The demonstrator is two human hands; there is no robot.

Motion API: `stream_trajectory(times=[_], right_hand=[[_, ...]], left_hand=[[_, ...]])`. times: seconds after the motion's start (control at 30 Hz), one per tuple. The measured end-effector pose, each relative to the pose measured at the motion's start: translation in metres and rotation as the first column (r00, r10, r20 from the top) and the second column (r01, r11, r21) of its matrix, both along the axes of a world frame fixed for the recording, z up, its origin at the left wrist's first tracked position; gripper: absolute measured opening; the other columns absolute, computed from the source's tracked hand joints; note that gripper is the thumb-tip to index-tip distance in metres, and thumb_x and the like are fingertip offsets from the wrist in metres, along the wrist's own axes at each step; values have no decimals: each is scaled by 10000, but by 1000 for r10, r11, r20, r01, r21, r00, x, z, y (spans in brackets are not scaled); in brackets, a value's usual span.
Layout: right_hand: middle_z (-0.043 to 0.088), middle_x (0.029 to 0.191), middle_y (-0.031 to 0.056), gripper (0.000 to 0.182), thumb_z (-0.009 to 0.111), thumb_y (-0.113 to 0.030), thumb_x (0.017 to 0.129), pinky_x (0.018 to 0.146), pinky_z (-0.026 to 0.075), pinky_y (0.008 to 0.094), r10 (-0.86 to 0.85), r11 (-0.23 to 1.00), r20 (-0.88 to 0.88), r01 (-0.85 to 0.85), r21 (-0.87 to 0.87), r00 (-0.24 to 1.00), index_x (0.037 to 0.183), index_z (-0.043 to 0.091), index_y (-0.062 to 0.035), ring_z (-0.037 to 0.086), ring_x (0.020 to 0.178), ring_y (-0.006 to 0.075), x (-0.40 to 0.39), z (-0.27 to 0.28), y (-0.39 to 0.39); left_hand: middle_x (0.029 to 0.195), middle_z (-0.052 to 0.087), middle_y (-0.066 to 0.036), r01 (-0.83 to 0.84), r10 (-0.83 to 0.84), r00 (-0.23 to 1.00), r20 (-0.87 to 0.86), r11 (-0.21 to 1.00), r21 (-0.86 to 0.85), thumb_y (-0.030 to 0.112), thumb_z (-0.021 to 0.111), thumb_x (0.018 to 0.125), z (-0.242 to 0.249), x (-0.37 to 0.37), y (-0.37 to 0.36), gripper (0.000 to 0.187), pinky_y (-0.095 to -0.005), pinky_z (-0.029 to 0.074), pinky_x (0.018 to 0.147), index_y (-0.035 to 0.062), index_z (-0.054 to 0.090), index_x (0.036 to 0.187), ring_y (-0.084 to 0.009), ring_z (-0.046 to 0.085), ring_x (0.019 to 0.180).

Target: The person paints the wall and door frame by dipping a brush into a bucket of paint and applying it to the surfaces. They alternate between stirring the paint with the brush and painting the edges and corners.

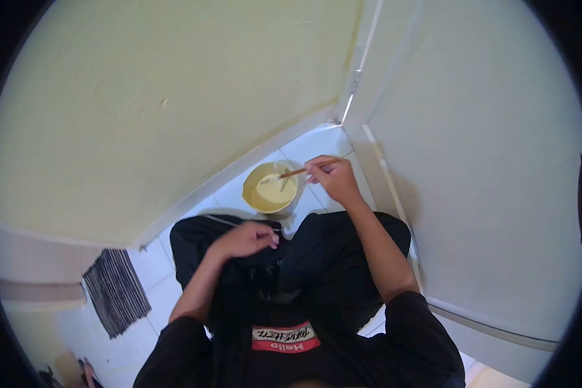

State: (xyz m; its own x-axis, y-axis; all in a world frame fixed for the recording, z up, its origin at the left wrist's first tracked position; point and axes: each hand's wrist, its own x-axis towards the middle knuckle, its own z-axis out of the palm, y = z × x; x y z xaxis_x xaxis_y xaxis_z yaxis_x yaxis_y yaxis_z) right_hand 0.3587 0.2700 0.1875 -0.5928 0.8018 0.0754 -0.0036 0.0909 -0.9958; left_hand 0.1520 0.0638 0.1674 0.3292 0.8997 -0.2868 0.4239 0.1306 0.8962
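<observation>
A round tub (247, 199) of pale yellow paint (269, 193) stands on the tiled floor in front of my knees. My right hand (330, 176) is closed on a thin brown paintbrush (295, 172), its tip over the paint inside the tub's rim. Whether the tip touches the paint is hard to tell. My left hand (247, 240) hovers over my left thigh, below the tub, with its fingers curled and slightly blurred. What the left fingers hold, if anything, cannot be made out.
A pale yellow wall (174, 97) rises beyond the tub, with a white skirting strip at its foot. To the right stands a pale door (485, 161). A striped dark mat (116, 293) lies on the floor at left. Part of a person shows at the bottom left.
</observation>
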Motion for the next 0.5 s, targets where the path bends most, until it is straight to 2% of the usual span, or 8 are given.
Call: stream_trajectory(times=[0.03, 0.1, 0.17, 0.27, 0.33, 0.4, 0.43, 0.5], right_hand=[[695, 783, 93, 158, 671, -98, 908, 612, 561, 260, -10, 1000, -15, 9, -27, 1000, 946, 705, 52, 666, 658, 124, -2, 3, -5], [688, 777, 100, 158, 667, -101, 912, 611, 573, 269, -33, 999, -26, 32, -35, 999, 943, 702, 50, 671, 655, 140, -5, -3, -4], [685, 775, 106, 160, 668, -107, 915, 610, 582, 276, -32, 999, -12, 31, -45, 999, 940, 701, 48, 675, 653, 153, -11, -2, -7], [689, 776, 106, 178, 673, -129, 923, 609, 578, 275, -32, 999, 60, 33, -19, 998, 924, 698, 47, 675, 640, 157, -25, 14, -12], [692, 781, 107, 185, 670, -132, 926, 610, 572, 272, -24, 998, 126, 16, 63, 992, 925, 695, 51, 676, 642, 152, -31, 23, -24], [696, 787, 108, 191, 667, -134, 928, 610, 566, 271, -55, 990, 174, 31, 136, 983, 929, 693, 56, 677, 648, 150, -35, 21, -35], [698, 792, 109, 193, 665, -134, 930, 610, 564, 271, -80, 984, 190, 48, 169, 979, 932, 691, 58, 679, 653, 150, -35, 13, -43], [702, 800, 112, 195, 660, -131, 933, 611, 561, 273, -109, 974, 191, 67, 217, 976, 940, 690, 61, 682, 667, 150, -33, 0, -53]], left_hand=[[920, 716, -116, -46, 54, 988, 147, 997, -55, 236, 567, 990, 4, -13, -2, 261, -314, 529, 844, -3, 673, 1001, -180, 700, 869], [804, 694, -82, -268, 259, 942, 214, 963, 14, 264, 542, 1007, 40, -34, 8, 289, -285, 524, 752, 18, 656, 909, -137, 686, 752], [678, 622, -18, -563, 540, 826, 163, 807, 181, 277, 515, 1013, 54, -57, 25, 330, -257, 476, 628, 26, 626, 830, -108, 615, 625], [708, 669, -35, -794, 696, 606, 386, 563, 231, 319, 513, 1015, 4, -94, 51, 331, -272, 460, 595, 50, 626, 859, -113, 626, 635], [717, 672, -31, -899, 774, 435, 460, 405, 168, 320, 518, 1009, -43, -103, 57, 312, -273, 461, 594, 60, 635, 882, -115, 608, 611], [774, 683, -33, -921, 868, 377, 323, 389, 29, 301, 516, 1007, -77, -103, 56, 281, -281, 462, 597, 74, 643, 905, -117, 614, 659], [802, 689, -34, -927, 903, 353, 245, 372, -37, 292, 514, 1006, -89, -102, 57, 266, -285, 462, 598, 81, 648, 916, -118, 617, 683], [878, 695, -41, -897, 852, 427, 304, 442, 21, 265, 513, 1003, -99, -96, 67, 240, -295, 483, 647, 83, 657, 946, -129, 634, 777]])
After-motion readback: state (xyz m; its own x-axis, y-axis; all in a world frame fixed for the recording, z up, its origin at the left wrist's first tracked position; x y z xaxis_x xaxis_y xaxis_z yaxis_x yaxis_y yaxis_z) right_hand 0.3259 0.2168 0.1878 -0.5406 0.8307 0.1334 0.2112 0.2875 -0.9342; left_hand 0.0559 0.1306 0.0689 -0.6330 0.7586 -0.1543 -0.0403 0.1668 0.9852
